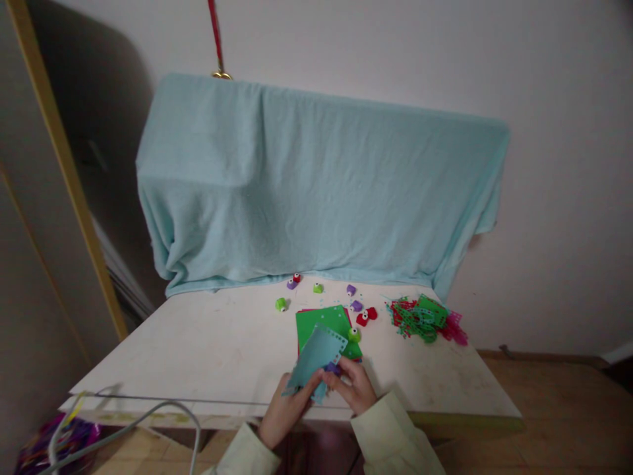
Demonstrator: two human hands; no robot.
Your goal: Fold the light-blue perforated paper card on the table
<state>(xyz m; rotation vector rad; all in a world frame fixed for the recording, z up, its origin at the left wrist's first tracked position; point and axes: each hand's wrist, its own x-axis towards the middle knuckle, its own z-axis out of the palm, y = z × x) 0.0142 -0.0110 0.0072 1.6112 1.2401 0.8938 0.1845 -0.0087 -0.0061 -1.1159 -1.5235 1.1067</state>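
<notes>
My left hand (288, 410) is closed on a light blue sheet of paper (316, 349), its thumb on top. A row of small punched holes runs along the sheet's far and right edges. My right hand (358, 388) grips a small purple craft punch (333, 368) at the sheet's right edge. Part of the punch is hidden by my fingers. Under and beyond the blue sheet lies a stack of paper with a green sheet (319, 318) on top. A lime green punch (354, 334) sits on the right side of that stack.
Several more punches stand behind the stack, among them red (362, 319), purple (357, 306) and lime ones (281, 304). A pile of punched paper scraps (420, 320) lies on the white table (212, 349) at right. A cable (153, 410) loops over the front left edge.
</notes>
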